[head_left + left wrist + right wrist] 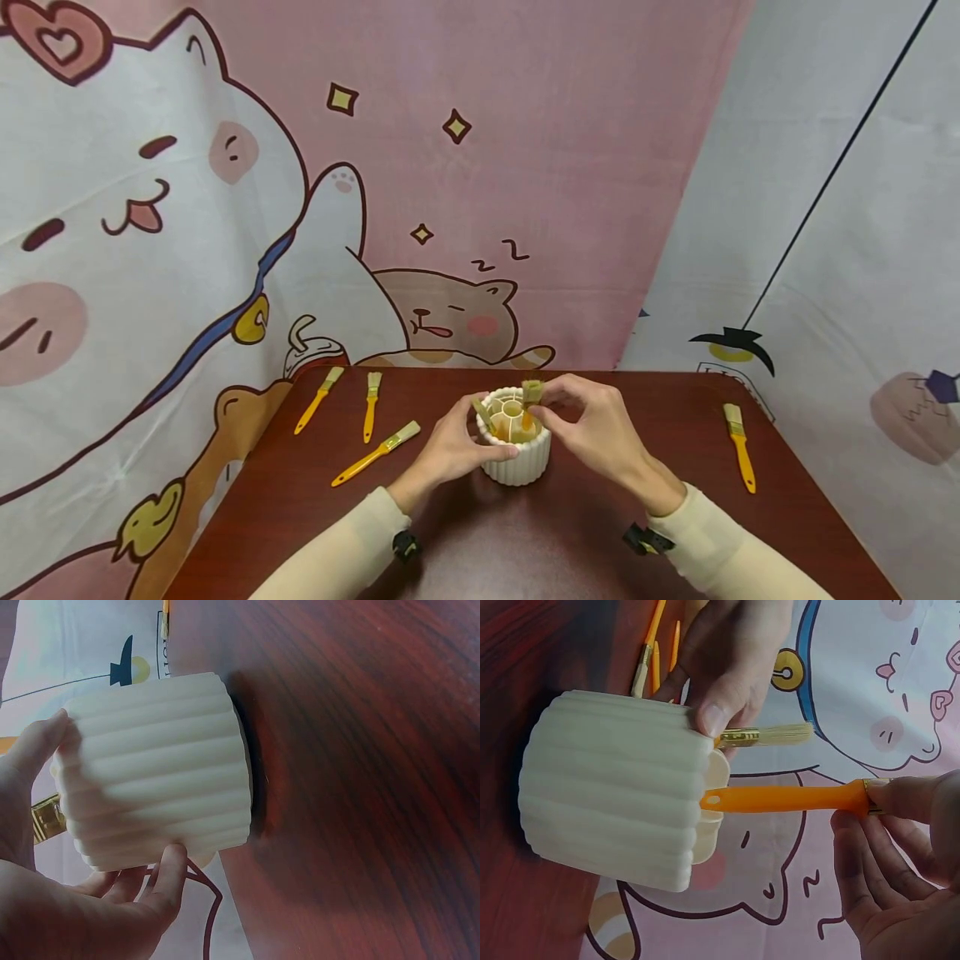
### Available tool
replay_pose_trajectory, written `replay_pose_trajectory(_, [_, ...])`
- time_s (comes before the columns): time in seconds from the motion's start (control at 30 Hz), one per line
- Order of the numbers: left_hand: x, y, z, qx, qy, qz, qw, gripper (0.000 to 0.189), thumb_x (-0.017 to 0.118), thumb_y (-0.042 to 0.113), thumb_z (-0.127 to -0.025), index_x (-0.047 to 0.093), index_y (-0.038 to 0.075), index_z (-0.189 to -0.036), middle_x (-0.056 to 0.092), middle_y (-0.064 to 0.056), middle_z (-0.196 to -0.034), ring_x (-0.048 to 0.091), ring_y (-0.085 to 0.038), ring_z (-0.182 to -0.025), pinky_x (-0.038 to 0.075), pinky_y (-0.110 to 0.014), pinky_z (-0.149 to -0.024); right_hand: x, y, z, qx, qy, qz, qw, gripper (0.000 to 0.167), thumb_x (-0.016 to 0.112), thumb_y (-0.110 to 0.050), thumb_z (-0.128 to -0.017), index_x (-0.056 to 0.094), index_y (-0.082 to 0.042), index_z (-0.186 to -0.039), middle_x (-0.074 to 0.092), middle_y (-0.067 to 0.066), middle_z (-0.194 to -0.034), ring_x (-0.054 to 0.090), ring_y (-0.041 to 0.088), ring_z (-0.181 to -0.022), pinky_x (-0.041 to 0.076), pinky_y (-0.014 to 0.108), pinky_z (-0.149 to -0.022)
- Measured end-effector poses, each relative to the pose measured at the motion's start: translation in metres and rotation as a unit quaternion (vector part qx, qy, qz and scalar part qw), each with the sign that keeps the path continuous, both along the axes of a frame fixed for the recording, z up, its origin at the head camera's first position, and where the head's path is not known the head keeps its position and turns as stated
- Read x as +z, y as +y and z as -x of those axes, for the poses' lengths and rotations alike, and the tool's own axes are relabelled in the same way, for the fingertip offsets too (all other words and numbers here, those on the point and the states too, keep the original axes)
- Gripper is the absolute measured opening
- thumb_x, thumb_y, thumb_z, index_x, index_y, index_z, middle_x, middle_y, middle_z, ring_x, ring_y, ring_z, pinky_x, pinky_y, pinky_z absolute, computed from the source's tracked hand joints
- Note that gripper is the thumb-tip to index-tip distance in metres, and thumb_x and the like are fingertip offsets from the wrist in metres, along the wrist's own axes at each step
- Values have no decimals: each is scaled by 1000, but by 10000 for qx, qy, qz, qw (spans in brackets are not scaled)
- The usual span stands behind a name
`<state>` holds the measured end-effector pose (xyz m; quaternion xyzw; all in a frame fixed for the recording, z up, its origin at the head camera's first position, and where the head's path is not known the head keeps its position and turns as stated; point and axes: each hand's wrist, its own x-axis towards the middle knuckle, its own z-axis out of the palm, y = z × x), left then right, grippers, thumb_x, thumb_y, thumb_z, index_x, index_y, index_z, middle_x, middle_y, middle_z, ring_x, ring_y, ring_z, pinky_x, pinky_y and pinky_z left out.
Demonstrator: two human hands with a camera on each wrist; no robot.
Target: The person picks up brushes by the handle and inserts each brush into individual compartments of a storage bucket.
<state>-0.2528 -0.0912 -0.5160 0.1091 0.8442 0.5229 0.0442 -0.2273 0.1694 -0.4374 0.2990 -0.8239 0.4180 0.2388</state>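
Note:
A white ribbed round holder point(514, 465) with several inner compartments is at the table's middle. My left hand point(455, 450) grips its left side, thumb and fingers around the wall point(157, 772). One paintbrush point(780, 736) stands inside near that hand, bristles up. Above the right part of the opening, my right hand point(596, 425) pinches a second paintbrush point(787, 799) by its metal collar between thumb and fingers. Its bristles point up and its orange handle points down, with the holed end at the holder's rim. Which compartment lies under it I cannot tell.
Three yellow-handled paintbrushes lie on the left of the dark red table point(495, 550): one at the far left point(318, 400), one beside it point(371, 407) and one nearer the holder point(377, 453). Another paintbrush point(740, 447) lies at the right. A cartoon-printed cloth point(570, 167) hangs behind.

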Motion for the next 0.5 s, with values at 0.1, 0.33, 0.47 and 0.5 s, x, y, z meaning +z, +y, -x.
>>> replay_pose_trajectory(0.1, [0, 0, 0, -19, -6, -43, 10000, 109, 108, 38, -85, 48, 10, -171, 66, -17, -161, 75, -37, -139, 67, -52, -112, -3, -1, 0, -34, -7, -69, 10000, 27, 97, -3, -93, 85, -20, -111, 88, -9, -107, 83, 8, -94, 70, 30, -83])
replay_pose_trajectory(0.33, [0, 0, 0, -34, -9, -49, 10000, 107, 107, 37, -86, 48, 10, -171, 66, -17, -160, 75, -36, -138, 68, -51, -111, -11, -2, 3, -42, 0, -184, 9998, 27, 97, -3, -93, 85, -20, -111, 88, -10, -107, 83, 8, -94, 70, 31, -82])
replay_pose_trajectory(0.47, [0, -1, 0, -47, -1, -37, 10000, 107, 107, 37, -86, 48, 10, -171, 66, -17, -160, 75, -37, -139, 67, -52, -112, -18, -2, 6, 38, -12, -223, 9997, 27, 96, -2, -95, 85, -19, -113, 88, -8, -108, 84, 9, -95, 72, 38, -83])
replay_pose_trajectory(0.5, [0, -1, 0, -49, 6, -32, 10000, 107, 107, 38, -86, 48, 10, -171, 66, -17, -161, 75, -37, -139, 67, -52, -112, -19, -2, 6, 31, -19, -236, 9997, 27, 96, -2, -95, 85, -18, -113, 89, -8, -108, 84, 9, -95, 72, 40, -83])
